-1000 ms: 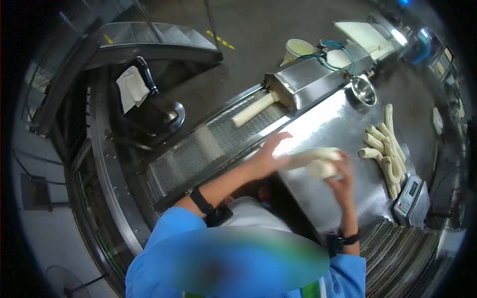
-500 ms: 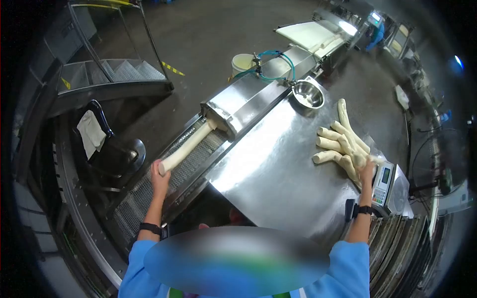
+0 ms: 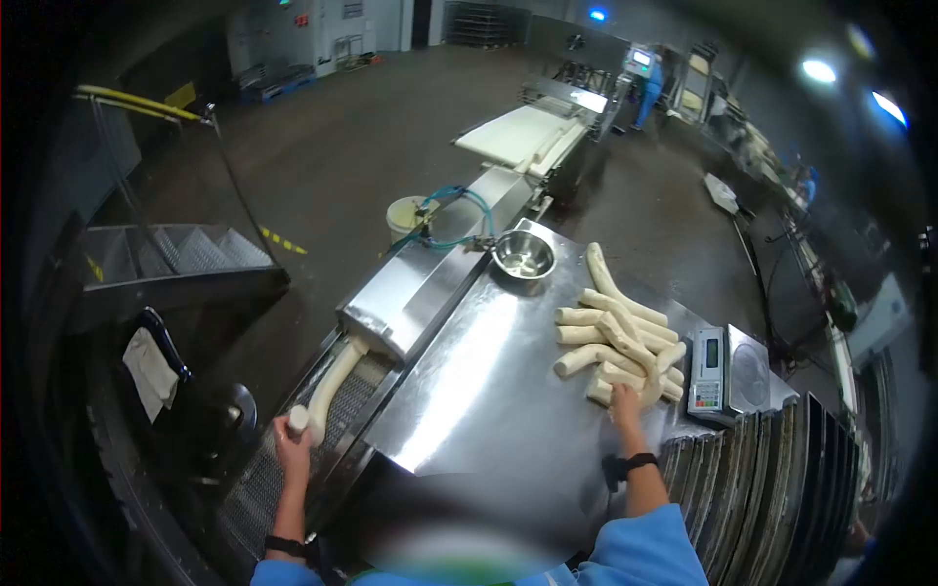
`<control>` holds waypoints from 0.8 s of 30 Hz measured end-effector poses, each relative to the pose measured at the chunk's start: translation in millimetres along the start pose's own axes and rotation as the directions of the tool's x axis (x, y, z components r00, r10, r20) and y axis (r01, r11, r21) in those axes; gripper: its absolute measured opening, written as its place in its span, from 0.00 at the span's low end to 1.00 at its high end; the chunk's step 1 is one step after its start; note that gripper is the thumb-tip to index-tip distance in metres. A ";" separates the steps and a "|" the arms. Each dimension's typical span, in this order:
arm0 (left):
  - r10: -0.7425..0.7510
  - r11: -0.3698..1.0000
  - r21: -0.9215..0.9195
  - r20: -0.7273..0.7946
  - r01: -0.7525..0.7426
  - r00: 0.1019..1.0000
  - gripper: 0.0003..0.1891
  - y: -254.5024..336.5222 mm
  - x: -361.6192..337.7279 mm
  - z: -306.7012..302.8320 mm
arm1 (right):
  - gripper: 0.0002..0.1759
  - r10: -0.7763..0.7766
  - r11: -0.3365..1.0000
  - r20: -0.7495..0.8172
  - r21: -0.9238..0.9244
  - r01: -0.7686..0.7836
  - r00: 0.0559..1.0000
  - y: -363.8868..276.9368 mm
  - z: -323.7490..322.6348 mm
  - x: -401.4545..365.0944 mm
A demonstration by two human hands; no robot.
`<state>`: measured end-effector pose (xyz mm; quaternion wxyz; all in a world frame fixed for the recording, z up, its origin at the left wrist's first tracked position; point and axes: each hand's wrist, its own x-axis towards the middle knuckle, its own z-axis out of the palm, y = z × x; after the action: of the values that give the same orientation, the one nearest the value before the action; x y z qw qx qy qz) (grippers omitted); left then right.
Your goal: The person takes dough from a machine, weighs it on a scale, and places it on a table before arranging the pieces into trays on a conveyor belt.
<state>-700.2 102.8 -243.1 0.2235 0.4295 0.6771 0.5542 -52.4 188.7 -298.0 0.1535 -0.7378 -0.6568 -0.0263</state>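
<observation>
My left hand (image 3: pixel 291 444) is closed around a short piece of pale dough (image 3: pixel 298 419), whose round end faces up. Right beside it, a dough roll (image 3: pixel 337 386) comes out from under the metal housing (image 3: pixel 391 308) and lies curved on the mesh conveyor belt (image 3: pixel 256 488). On the steel table (image 3: pixel 469 391), my right hand (image 3: pixel 626 405) is at the near side of a pile of dough rolls (image 3: pixel 616 337). Its fingers are closed on a roll at the front, partly hidden by the hand. Several rolls lie crossed over one another there.
A scale (image 3: pixel 707 371) stands right of the pile, above a row of stacked trays (image 3: pixel 752 459). A steel bowl (image 3: pixel 524 256) sits at the table's far end. Left are a chair with a cloth (image 3: pixel 151 371) and metal steps (image 3: pixel 181 256). A person (image 3: pixel 649 96) stands far back.
The view has tilted up. My left hand held the end of the long roll and now has a short piece apart from it. My right hand has moved from beside the scale to the pile's near side.
</observation>
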 end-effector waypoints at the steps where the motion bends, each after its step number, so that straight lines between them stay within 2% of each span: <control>1: -0.033 0.998 -0.059 -0.063 0.030 0.997 0.20 -7.2 -1.7 -3.7 | 0.20 0.014 1.000 -0.012 -0.003 -0.014 1.000 -15.3 -11.3 -7.7; 3: 0.008 0.995 -0.094 -0.074 -0.015 0.997 0.21 -14.5 -1.8 -11.6 | 0.11 0.061 0.990 0.071 -0.131 -0.051 0.996 -50.9 -48.2 -19.7; 4: 0.037 0.992 -0.120 -0.094 -0.049 0.995 0.21 -18.6 0.2 -14.4 | 0.11 0.073 0.989 0.050 -0.134 -0.066 0.996 -53.6 -45.5 -21.0; 5: 0.055 0.988 -0.137 -0.086 -0.066 0.995 0.21 -28.6 2.6 -19.7 | 0.12 0.050 0.975 0.035 -0.219 -0.041 0.998 -52.7 -39.1 -23.7; 6: 0.059 0.996 0.065 -0.047 -0.056 0.997 0.22 -42.4 3.5 -28.3 | 0.14 0.025 0.953 0.027 -0.303 -0.016 0.999 -49.4 -37.6 -24.3; 7: 0.054 0.962 0.270 -0.014 -0.048 0.998 0.22 -47.3 5.3 -33.1 | 0.14 0.032 0.953 0.014 -0.302 -0.026 0.999 -49.1 -47.0 -17.2; 9: 0.040 0.957 0.288 0.020 -0.044 0.999 0.22 -23.7 4.7 -33.3 | 0.19 0.230 0.968 0.236 -0.157 -0.197 0.944 -56.3 -62.6 -6.2; 10: 0.052 0.986 0.154 0.042 -0.058 0.998 0.23 -24.0 5.7 -36.0 | 0.24 0.150 0.978 0.092 -0.159 -0.134 0.984 -7.5 -12.6 3.2; 11: 0.048 0.998 0.029 0.054 -0.050 0.997 0.23 -29.2 2.0 -42.7 | 0.24 0.235 0.967 -0.067 0.116 -0.227 0.970 6.9 -11.6 13.2; 12: 0.094 0.994 0.065 -0.043 -0.091 0.995 0.24 -48.6 2.4 -44.7 | 0.22 0.443 0.867 -0.010 0.258 -0.426 0.896 25.8 -13.5 33.9; 13: -0.007 0.998 -0.070 -0.042 0.004 0.999 0.24 -16.7 -4.1 -37.8 | 0.21 0.402 0.881 -0.077 0.304 -0.362 0.913 42.1 -17.1 47.8; 14: 0.001 0.996 0.093 -0.023 0.001 1.000 0.24 -1.3 -5.8 -38.5 | 0.20 0.298 0.916 -0.120 0.315 -0.248 0.947 58.4 -34.6 56.9; 15: 0.037 0.989 0.148 -0.060 -0.027 0.998 0.23 34.8 -13.7 -31.1 | 0.20 0.188 0.929 -0.122 0.343 -0.136 0.975 67.2 -47.3 65.7; 16: -0.118 0.987 -0.113 -0.052 0.111 0.992 0.21 20.4 -12.1 -31.9 | 0.19 0.089 0.926 -0.127 0.376 -0.035 0.988 75.5 -57.8 84.7; 17: 0.085 0.983 0.172 -0.114 -0.065 0.990 0.20 20.0 -14.0 -34.9 | 0.19 0.010 0.917 -0.146 0.397 0.049 0.989 74.4 -64.9 102.1; 19: 0.125 0.954 0.285 -0.092 -0.094 0.988 0.21 37.1 -12.4 -35.4 | 0.22 0.119 0.964 -0.424 0.266 -0.002 0.898 107.8 -16.0 144.9; 20: 0.113 0.968 0.236 -0.122 -0.082 0.986 0.20 39.6 -14.4 -34.5 | 0.22 0.100 0.960 -0.413 0.279 0.021 0.905 77.8 -8.3 149.7; 22: 0.109 0.948 0.311 -0.136 -0.062 0.985 0.20 43.6 -17.3 -37.5 | 0.23 0.047 0.776 -0.136 0.628 0.049 0.990 23.0 -1.6 143.4; 23: 0.110 0.925 0.376 -0.128 -0.054 0.986 0.20 42.9 -19.7 -38.1 | 0.22 -0.084 0.822 -0.067 0.560 0.107 0.994 -3.3 11.9 136.6; 24: 0.112 0.948 0.312 -0.126 -0.068 0.986 0.20 36.3 -17.6 -47.7 | 0.21 -0.207 0.857 0.015 0.485 0.174 0.978 -45.8 19.3 124.5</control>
<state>-716.0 62.2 -198.2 0.0797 0.4489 0.7487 0.4812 -83.4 317.5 -277.7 0.3069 -0.6084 -0.7169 0.1474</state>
